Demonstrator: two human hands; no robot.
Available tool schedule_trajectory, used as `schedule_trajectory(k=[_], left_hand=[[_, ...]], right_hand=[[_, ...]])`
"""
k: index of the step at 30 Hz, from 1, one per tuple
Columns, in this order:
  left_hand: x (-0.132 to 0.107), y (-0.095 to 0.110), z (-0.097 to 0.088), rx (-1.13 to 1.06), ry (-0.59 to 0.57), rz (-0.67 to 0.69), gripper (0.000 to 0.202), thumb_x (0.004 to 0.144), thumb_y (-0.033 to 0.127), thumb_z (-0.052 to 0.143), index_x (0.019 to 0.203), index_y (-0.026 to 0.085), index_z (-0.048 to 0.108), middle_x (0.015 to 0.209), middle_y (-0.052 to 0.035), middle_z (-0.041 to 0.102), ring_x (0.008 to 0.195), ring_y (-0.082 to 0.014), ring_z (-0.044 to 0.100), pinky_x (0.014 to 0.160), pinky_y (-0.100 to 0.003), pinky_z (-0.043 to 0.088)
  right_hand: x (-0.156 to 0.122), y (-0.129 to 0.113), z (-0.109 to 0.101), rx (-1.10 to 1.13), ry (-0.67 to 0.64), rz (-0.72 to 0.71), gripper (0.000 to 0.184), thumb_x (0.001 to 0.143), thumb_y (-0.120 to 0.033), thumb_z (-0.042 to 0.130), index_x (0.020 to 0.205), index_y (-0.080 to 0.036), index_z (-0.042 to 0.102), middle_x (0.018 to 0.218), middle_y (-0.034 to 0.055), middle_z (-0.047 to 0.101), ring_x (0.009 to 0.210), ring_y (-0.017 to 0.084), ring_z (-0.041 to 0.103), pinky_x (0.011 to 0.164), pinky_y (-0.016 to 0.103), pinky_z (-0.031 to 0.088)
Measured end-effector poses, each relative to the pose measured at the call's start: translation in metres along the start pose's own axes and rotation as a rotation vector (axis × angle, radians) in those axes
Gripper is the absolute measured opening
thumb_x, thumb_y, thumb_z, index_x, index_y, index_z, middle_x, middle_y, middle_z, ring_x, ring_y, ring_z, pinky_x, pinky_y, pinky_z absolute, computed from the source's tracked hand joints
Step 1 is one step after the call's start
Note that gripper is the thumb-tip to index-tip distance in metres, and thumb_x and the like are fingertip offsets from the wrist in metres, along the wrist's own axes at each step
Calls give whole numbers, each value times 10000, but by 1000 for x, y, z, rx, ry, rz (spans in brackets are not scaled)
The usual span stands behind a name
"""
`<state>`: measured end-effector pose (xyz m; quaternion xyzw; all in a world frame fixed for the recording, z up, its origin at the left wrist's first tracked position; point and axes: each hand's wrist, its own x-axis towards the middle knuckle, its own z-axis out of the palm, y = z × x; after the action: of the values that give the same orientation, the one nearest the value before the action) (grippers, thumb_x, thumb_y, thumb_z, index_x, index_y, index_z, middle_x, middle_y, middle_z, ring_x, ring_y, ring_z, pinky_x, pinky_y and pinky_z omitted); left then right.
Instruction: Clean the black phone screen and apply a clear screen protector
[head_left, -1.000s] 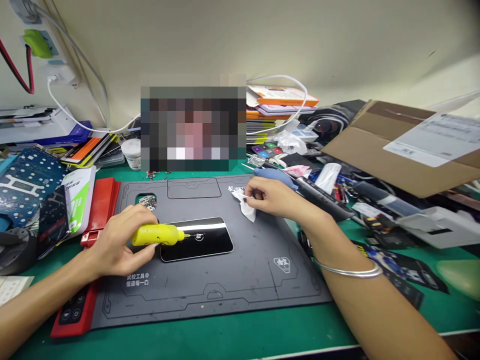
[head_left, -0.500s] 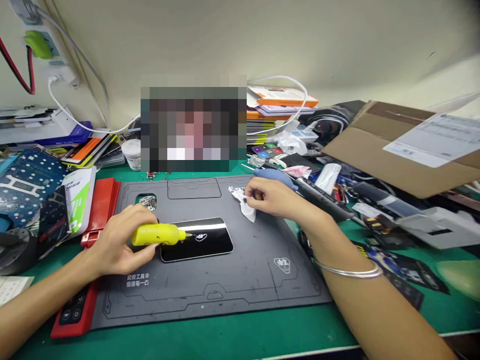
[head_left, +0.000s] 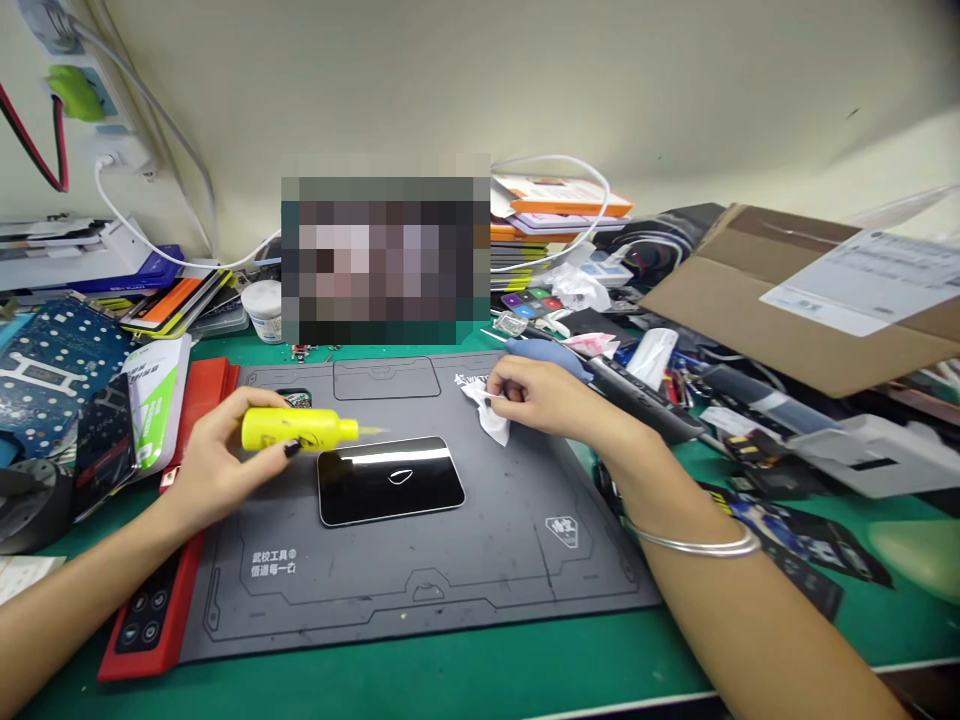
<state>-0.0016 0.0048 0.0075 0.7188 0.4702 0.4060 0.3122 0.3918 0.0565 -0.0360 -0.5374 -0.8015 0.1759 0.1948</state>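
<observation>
Yellow bottle [head_left: 296,430] is pinched in my L hand [head_left: 221,452], thumb on top & fingers under, held level w/ its thin nozzle [head_left: 369,430] pointing right. Tip is just above top edge of black phone [head_left: 390,481] in the view, no visible contact. Phone lies flat on grey rubber mat [head_left: 551,600], roughly mid-mat, glossy side up w/ small white mark near centre. R hand [head_left: 536,397] pinches a crumpled white tissue [head_left: 487,413] on the mat, up & right of phone. Hands well apart, phone between them but touched by neither.

Blue glove [head_left: 547,357] lies just past R fingers, black handheld tool [head_left: 645,400] beside it. Small circuit board [head_left: 294,400] sits in a cutout at mat's far edge, near the bottle. Red plastic strip [head_left: 199,420] runs along mat's left side. Metal bangle [head_left: 694,546] on my R wrist. Green bench [head_left: 450,680] is crowded w/ packets, white cables, and a cardboard box [head_left: 810,290] at far right.
</observation>
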Motion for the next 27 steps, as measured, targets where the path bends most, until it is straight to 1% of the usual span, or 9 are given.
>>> schedule_trajectory(k=[2,4,6,9,15,19,22,24,27], left_hand=[[7,-4,-1,-248,98,-208,331,705,387,757,949,209,622,891,-18,691,760,-195,659,649,-306,528],[15,-8,-2,-479,198,-337,334,667,388,770,895,204,610,917,-24,693,835,-209,672,728,-331,550],[20,-10,-4,-610,262,-415,331,629,361,788,846,202,595,912,-24,703,866,-209,675,774,-336,551],[22,-11,-4,-647,275,-474,389,603,328,819,881,196,582,876,-34,720,850,-205,675,714,-304,528],[18,-15,0,-589,271,-376,485,574,292,891,863,200,513,910,-12,699,832,-168,651,702,-279,512],[16,-20,3,-415,269,-267,479,606,280,875,892,214,498,933,4,658,894,-171,632,790,-312,513],[15,-24,3,-243,313,-211,470,613,291,853,902,223,488,970,10,623,888,-168,617,803,-322,496],[15,-25,2,-165,325,-191,479,621,306,838,943,232,490,984,3,629,873,-177,621,797,-335,500],[14,-23,2,-139,260,-172,533,660,330,811,1073,246,485,1045,-27,670,940,-217,655,857,-392,530]], right_hand=[[0,0,0,5,3,-4,80,727,-149,561,708,-225,543,746,2,588,622,141,543,580,281,402],[0,0,0,6,6,-6,77,729,-153,559,708,-225,543,745,3,589,626,143,544,584,283,403],[0,0,0,6,2,-3,72,730,-158,559,709,-225,544,743,4,589,631,144,546,587,284,404],[-1,1,1,1,-3,7,66,730,-163,556,709,-224,542,743,6,588,630,144,545,586,285,402],[0,1,0,-3,-3,20,56,726,-170,554,717,-225,551,753,5,592,631,143,548,590,283,404],[0,2,0,1,-6,14,45,725,-181,557,718,-224,551,773,8,599,633,141,548,595,283,405],[0,3,1,0,-6,5,40,731,-188,557,719,-224,547,776,9,597,635,140,542,597,281,404],[0,4,2,-3,0,3,34,738,-194,555,727,-224,546,778,9,594,641,142,541,606,283,407],[1,5,4,-2,10,4,33,738,-194,553,732,-224,541,781,10,591,648,144,541,616,286,409]])
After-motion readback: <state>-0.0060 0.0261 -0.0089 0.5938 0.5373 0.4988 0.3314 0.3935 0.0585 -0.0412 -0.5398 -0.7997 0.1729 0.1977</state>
